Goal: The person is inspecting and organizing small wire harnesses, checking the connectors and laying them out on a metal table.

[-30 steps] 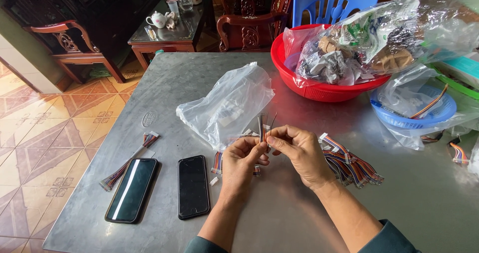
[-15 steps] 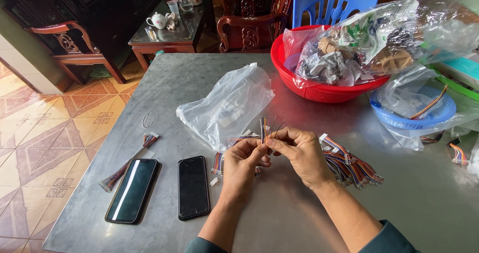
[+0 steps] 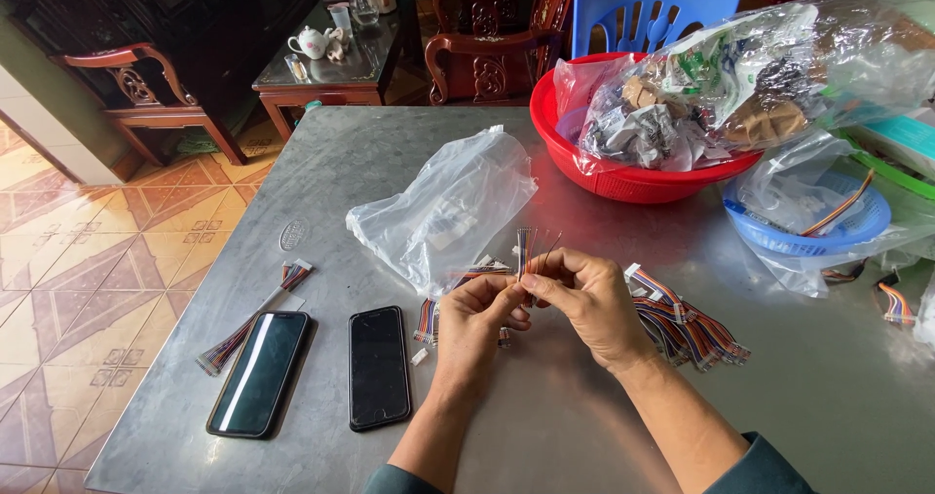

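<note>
At frame centre, above the tabletop [image 3: 584,436], the left hand [image 3: 477,323] and right hand [image 3: 584,299] each pinch the multicoloured ribbon cable [image 3: 523,246], their grip clenched on it. It looks light, limp and thin-stranded; best held near its end.

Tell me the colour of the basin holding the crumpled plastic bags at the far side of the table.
Red: the basin shows plainly in the head view.
</note>
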